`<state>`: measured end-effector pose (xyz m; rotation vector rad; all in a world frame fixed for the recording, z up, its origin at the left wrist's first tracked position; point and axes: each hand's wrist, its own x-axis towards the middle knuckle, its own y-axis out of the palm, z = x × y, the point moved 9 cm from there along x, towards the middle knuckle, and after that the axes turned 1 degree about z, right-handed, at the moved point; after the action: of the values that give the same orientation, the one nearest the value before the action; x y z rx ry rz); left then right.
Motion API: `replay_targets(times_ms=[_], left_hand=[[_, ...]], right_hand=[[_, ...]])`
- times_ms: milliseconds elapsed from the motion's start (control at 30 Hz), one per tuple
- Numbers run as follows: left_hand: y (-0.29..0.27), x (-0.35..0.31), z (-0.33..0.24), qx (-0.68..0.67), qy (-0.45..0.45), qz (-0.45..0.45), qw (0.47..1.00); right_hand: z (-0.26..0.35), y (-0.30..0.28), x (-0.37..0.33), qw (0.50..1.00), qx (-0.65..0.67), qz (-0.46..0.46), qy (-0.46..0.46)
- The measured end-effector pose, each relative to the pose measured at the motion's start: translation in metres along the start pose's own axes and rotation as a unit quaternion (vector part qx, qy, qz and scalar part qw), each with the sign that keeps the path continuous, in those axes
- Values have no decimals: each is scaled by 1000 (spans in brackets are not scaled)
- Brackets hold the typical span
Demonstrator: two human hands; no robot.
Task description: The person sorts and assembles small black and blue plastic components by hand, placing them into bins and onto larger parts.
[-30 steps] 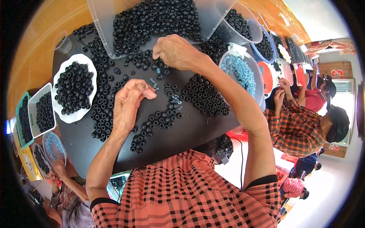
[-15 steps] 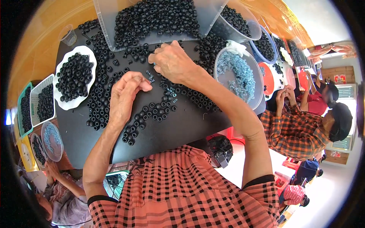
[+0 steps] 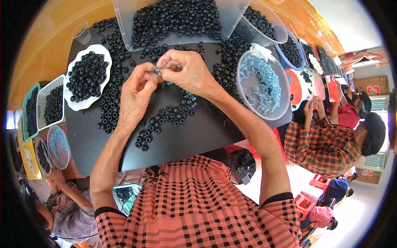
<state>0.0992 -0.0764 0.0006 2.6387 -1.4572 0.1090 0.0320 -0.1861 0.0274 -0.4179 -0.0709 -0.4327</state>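
My left hand (image 3: 136,91) and my right hand (image 3: 185,71) meet over the dark tabletop, fingertips pinched together. Between them shows a small pale-blue piece (image 3: 157,71), partly covered by the fingers; whether a black part is joined to it cannot be told. Beneath the right hand lie a few more blue pieces (image 3: 189,96), partly hidden. Nearer me is a trail of round, hollow black pieces (image 3: 168,115). A white scalloped plate (image 3: 82,104) heaped with black pieces is left of my hands. To their right stands a clear round tub (image 3: 262,111) of blue pieces.
A large clear bin (image 3: 125,29) of black pieces stands at the far side, beside a clear bowl (image 3: 282,33) and a blue-rimmed basket (image 3: 301,62). A clear cup (image 3: 82,34) is far left. Co-workers sit on both sides, one in an orange checked shirt (image 3: 318,144).
My right hand has come from the loose black pieces to my left hand. Their fingertips, apart before, now meet around the small blue piece. The view has shifted slightly.
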Motion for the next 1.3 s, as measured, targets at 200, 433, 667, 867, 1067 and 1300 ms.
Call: replay_targets(times_ms=[200,433,667,867,1067,1300], left_hand=[[0,-4,-6,115,-1,17,993],[5,-1,-17,224,52,29,973],[11,-4,-22,274,99,37,956],[15,-6,-29,270,127,56,953],[7,1,0,102,-18,101,989],[-1,2,4,93,-35,62,993]], right_hand=[[-7,9,-18,994,106,-17,27],[-13,6,-26,979,179,-96,-26],[-18,7,-30,990,121,-55,40],[-5,2,-32,994,72,-82,-27],[-10,7,-34,991,113,-72,-20],[-6,7,-35,993,87,-77,-25]])
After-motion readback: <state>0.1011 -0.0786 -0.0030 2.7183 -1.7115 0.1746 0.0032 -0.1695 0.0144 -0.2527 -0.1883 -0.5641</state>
